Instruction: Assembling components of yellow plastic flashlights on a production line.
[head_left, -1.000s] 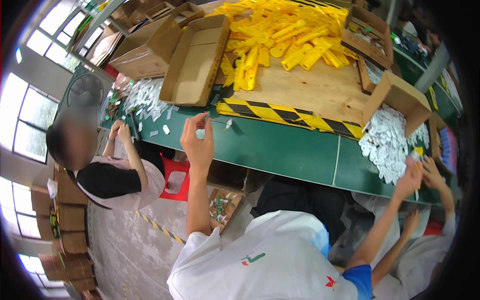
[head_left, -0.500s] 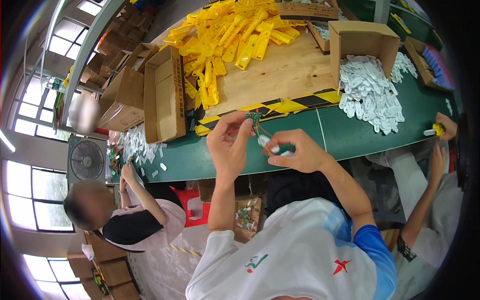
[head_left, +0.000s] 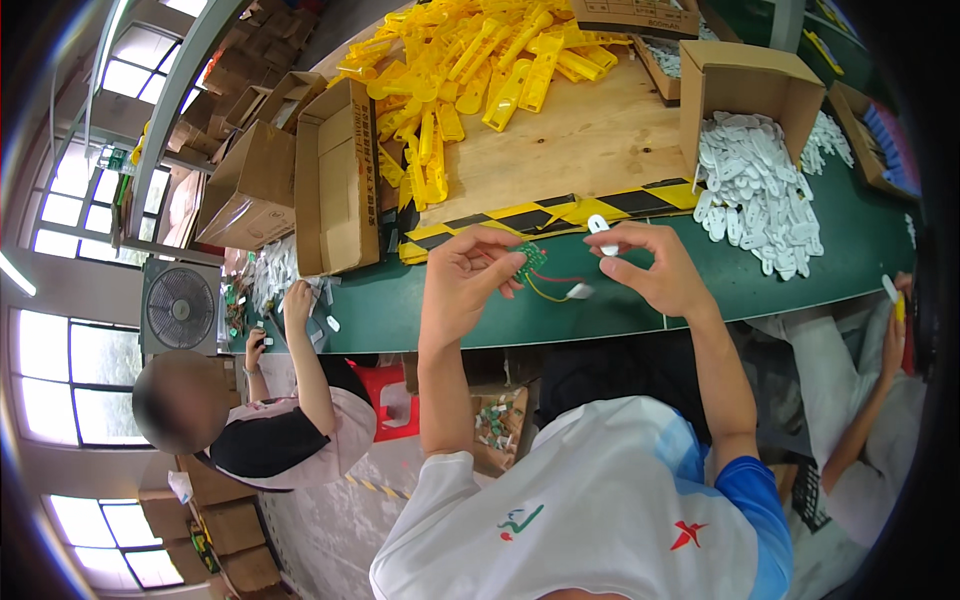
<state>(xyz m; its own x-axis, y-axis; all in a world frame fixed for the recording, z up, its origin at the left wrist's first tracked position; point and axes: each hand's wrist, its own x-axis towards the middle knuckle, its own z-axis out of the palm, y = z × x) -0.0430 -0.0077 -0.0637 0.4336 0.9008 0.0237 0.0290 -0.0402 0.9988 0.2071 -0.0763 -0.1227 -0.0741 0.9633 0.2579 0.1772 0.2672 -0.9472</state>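
Observation:
My left hand (head_left: 452,290) pinches a small green circuit board (head_left: 534,260) between thumb and fingers, above the near part of the green bench. Red and yellow wires hang from the board, with a white connector (head_left: 579,291) at their loose end. To the right, my right hand (head_left: 662,275) is closed on a white oval plastic piece (head_left: 599,226) with a dark slot, held up between thumb and fingertips. The two hands are apart, and the wire end dangles between them.
Yellow plastic casings (head_left: 470,60) are heaped on a wooden board (head_left: 590,140) edged with striped tape. At right, a cardboard box (head_left: 752,75) spills white pieces (head_left: 755,200). An open carton (head_left: 335,190) stands at left. Co-workers sit on both sides; one's hand (head_left: 298,305) is at the left.
My right hand has drawn away from the wires, up and to the right, and the white piece now shows clearly in its fingers. The connector hangs free. My left hand still holds the board.

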